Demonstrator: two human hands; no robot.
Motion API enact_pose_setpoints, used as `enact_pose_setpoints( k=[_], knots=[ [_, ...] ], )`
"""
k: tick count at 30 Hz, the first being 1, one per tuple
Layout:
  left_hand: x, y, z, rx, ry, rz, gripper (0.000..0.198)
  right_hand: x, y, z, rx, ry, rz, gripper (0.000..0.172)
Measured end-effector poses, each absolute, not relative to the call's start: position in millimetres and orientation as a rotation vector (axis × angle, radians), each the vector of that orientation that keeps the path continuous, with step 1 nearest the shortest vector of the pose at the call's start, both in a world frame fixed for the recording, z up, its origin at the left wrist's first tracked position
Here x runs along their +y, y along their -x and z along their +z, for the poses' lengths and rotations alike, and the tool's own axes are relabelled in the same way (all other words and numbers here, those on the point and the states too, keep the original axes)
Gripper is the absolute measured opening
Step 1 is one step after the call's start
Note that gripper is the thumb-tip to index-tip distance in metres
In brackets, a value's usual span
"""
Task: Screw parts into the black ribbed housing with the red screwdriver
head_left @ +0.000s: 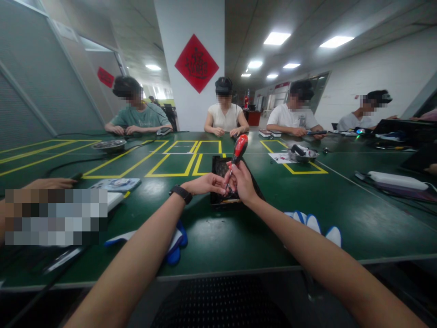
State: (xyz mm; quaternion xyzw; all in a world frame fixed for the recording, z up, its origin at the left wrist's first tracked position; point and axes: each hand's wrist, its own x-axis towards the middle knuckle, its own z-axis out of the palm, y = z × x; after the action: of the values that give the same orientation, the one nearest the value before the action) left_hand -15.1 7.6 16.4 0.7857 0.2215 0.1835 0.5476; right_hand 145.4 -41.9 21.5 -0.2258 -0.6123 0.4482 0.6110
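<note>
A screwdriver (241,146) with a red and black handle leans upright in my right hand (244,182), its fingers closed around the lower handle and shaft. My left hand (215,184), with a dark band on the wrist, is pinched close to the screwdriver's tip. Whatever small piece it may hold is too small to make out. Both hands are over a black open box (227,206) on the green table, and they hide part of its inside.
White and blue gloves lie left (175,248) and right (309,223) of the box. Metal bowls (109,146) (303,157) stand farther off. A co-worker's hand (51,183) is at the left edge, near a flat booklet (116,184). Several people sit across the table.
</note>
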Motion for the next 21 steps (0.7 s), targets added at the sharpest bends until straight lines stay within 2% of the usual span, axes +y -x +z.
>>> enact_pose_setpoints(
  k=[13,21],
  knots=[
    [3.4,11.0,18.0,0.569,-1.866,0.464,0.025,-41.3,-145.9,22.6,-1.361,0.533,0.982,0.030],
    [4.8,15.7,20.3,0.513,-1.807,0.425,0.032,-37.2,-145.9,19.5,-1.384,0.523,1.073,0.031]
  ],
)
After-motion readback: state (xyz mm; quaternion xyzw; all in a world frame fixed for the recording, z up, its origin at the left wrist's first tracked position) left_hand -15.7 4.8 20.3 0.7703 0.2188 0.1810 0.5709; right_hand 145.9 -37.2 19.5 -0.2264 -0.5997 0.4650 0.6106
